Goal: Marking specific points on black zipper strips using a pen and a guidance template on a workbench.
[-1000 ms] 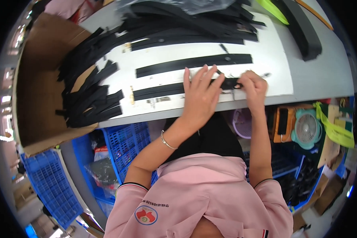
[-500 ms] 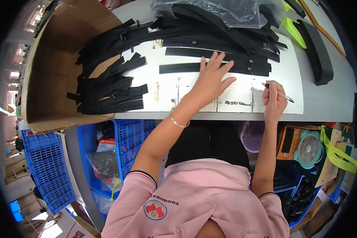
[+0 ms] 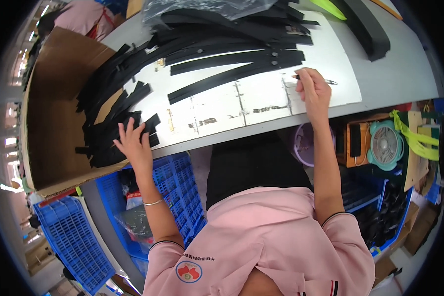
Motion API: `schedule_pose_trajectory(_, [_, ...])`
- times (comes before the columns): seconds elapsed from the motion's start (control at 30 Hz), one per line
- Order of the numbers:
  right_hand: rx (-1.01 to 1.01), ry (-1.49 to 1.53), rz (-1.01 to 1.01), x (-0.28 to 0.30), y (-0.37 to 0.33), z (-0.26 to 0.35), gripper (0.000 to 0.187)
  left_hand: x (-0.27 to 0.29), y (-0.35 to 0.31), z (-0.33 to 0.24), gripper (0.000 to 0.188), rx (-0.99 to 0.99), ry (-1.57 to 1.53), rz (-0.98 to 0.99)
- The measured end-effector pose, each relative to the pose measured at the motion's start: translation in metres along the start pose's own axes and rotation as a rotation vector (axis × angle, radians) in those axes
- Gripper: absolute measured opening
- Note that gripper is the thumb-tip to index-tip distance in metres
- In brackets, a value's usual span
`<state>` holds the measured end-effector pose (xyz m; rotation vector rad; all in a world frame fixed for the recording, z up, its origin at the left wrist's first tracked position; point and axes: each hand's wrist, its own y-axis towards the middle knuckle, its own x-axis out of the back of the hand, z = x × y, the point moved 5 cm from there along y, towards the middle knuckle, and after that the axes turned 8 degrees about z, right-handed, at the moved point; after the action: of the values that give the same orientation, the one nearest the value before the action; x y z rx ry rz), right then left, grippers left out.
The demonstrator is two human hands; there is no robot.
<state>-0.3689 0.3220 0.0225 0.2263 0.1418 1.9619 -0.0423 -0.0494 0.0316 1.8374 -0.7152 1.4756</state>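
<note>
My left hand has its fingers spread over a pile of short black strips at the cardboard box's opening; whether it presses on them I cannot tell. In my right hand is a pen, held above the right part of the white board. Two long black strips lie on the board in front of me; the nearer strip slants, its left end closer to me. Behind them, more long black strips are heaped, some bearing small round grey pieces.
An open cardboard box lies at the left end of the table. Clear plastic covers part of the far heap. A thick black bar is at the far right. Below the table are blue crates, a purple basket and a small fan.
My left hand has left the long strips and moved left to the short-strip pile. The nearest long strip now slants. My right hand still holds the pen, and the whole view has turned somewhat.
</note>
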Motion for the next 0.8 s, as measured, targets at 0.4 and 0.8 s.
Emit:
schedule_pose_trajectory(0.4, [-0.008, 0.051, -0.017, -0.001, -0.003, 0.007, 0.020, -0.012, 0.018, -0.147, 0.020, -0.293, -0.358, -0.112])
schedule_pose_trajectory(0.8, [0.595, -0.766, 0.157, -0.059, -0.076, 0.030, 0.035, -0.048, -0.006, -0.273, 0.051, -0.510, -0.506, 0.174])
